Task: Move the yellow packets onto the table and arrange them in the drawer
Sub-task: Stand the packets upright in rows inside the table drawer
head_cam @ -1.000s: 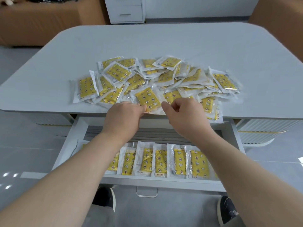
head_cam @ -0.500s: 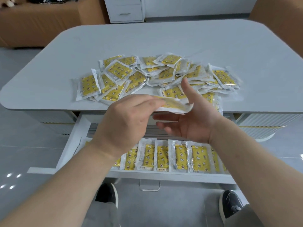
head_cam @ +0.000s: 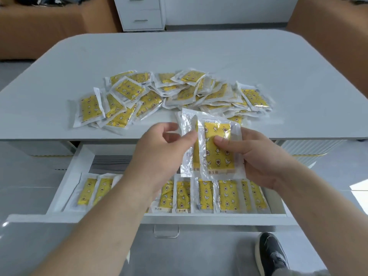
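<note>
White drawer (head_cam: 219,217) holds a row of yellow packets (head_cam: 227,194); left hand (head_cam: 159,156) and right hand (head_cam: 264,156) fingers clamp two overlapping packets (head_cam: 217,161).

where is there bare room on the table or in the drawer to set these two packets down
Table: bare beyond the pile, and on both sides of it out to the edges. Drawer: the strip behind the front row looks free. Crowded: the pile and that row. The left arm hides part of the row.
</note>
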### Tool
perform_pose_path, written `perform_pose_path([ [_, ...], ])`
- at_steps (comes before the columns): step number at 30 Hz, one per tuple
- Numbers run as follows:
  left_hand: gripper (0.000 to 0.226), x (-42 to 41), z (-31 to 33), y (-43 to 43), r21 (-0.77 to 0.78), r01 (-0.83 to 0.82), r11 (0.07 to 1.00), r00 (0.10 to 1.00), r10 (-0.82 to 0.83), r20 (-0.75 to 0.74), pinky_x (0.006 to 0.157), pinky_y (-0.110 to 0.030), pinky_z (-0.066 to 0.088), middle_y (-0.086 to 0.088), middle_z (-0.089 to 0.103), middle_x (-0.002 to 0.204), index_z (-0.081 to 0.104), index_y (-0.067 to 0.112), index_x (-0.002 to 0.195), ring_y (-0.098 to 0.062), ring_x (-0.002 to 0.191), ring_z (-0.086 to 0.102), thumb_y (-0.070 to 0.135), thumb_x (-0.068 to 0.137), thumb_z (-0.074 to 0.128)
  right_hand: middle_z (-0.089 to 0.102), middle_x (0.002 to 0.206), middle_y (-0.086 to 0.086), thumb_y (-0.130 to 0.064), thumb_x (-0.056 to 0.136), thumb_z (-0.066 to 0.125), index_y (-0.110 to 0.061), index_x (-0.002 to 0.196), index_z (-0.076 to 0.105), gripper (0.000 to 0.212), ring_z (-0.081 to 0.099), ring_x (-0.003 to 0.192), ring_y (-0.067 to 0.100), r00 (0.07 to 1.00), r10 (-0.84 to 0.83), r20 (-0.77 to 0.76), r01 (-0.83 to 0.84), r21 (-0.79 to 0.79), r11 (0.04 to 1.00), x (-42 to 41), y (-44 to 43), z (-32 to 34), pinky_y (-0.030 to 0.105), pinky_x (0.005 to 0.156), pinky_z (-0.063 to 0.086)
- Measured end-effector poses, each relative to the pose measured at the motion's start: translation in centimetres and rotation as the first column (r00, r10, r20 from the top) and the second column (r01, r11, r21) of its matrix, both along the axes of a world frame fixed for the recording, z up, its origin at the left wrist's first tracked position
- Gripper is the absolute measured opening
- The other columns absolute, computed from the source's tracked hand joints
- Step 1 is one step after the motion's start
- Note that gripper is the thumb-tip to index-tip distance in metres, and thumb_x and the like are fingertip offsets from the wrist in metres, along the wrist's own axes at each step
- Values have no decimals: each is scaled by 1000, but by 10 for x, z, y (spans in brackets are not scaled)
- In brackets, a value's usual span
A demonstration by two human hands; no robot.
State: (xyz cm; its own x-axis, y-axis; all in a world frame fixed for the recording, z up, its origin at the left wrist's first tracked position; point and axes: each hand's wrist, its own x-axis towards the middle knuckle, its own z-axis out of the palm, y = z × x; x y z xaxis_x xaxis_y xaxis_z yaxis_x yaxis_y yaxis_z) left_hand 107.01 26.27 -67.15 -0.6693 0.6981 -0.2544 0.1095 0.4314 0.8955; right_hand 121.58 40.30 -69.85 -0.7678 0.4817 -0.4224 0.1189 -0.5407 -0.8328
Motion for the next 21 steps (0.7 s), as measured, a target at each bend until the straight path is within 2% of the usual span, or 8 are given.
perform_pose_path([
  [2, 42, 9, -15, 3, -38, 94, 995, 986, -88, 141, 86, -33, 53, 11, 73, 105, 68, 29, 118, -8, 100, 68, 52, 83, 75, 73, 115, 22, -8, 90, 68, 0, 123, 65, 34, 72, 105, 38, 1000, -1, 22, 1, 17, 1000, 9, 0, -4, 53, 87, 60],
  [4, 29, 18, -26, 3, -47, 142, 989, 985, -136, 105, 89, -41, 57, 5, 77, 97, 74, 27, 103, -14, 94, 72, 47, 83, 78, 73, 115, 23, -8, 91, 69, 2, 124, 63, 35, 72, 105, 40, 999, -16, 50, 15, 22, 1000, 15, -2, -6, 55, 91, 58],
  [6, 15, 21, -27, 7, -37, 144, 989, 989, -144, 21, 83, -37, 59, 12, 77, 89, 75, 27, 97, -8, 85, 73, 37, 85, 79, 73, 115, 23, -8, 91, 69, 3, 125, 62, 36, 72, 105, 40, 997, -45, 56, 44, 21, 999, 19, -3, -7, 56, 93, 57],
  [11, 19, 21, -27, 14, -13, 97, 995, 988, -95, 124, 92, -39, 57, 14, 77, 94, 75, 25, 102, -8, 92, 73, 28, 84, 81, 75, 109, 20, -7, 89, 72, 3, 121, 63, 34, 75, 99, 36, 990, -105, 91, 102, 46, 994, 20, 1, -5, 50, 89, 59],
  [14, 17, 21, -30, 16, -24, 86, 996, 991, -83, 105, 88, -40, 58, 12, 78, 92, 74, 24, 101, -11, 90, 73, 24, 85, 80, 76, 109, 17, -2, 86, 74, -2, 121, 66, 35, 75, 99, 35, 986, -106, 125, 94, 99, 991, 22, 7, -6, 54, 90, 58],
  [17, 14, 19, -34, 18, -81, 112, 990, 990, -105, 93, 81, -35, 58, 10, 78, 85, 74, 23, 95, -13, 86, 74, 16, 85, 80, 77, 108, 14, 3, 80, 79, -6, 115, 70, 38, 75, 99, 35, 980, -88, 180, 50, 205, 977, 28, 15, -7, 55, 89, 58],
  [19, 16, 19, -37, 19, -123, 141, 982, 989, -133, 67, 82, -35, 57, 10, 77, 84, 74, 24, 92, -14, 84, 73, 13, 83, 80, 78, 104, 11, 3, 77, 82, -7, 111, 72, 37, 76, 96, 31, 967, -48, 250, -27, 287, 958, 34, 20, -8, 52, 90, 58],
  [21, 24, 17, -38, 19, -149, 162, 976, 987, -157, 43, 85, -38, 58, 10, 77, 89, 71, 27, 99, -13, 87, 73, 13, 83, 80, 79, 99, 9, 2, 76, 84, -8, 108, 72, 35, 77, 93, 27, 946, -16, 323, -106, 358, 928, 39, 24, -7, 49, 91, 59],
])
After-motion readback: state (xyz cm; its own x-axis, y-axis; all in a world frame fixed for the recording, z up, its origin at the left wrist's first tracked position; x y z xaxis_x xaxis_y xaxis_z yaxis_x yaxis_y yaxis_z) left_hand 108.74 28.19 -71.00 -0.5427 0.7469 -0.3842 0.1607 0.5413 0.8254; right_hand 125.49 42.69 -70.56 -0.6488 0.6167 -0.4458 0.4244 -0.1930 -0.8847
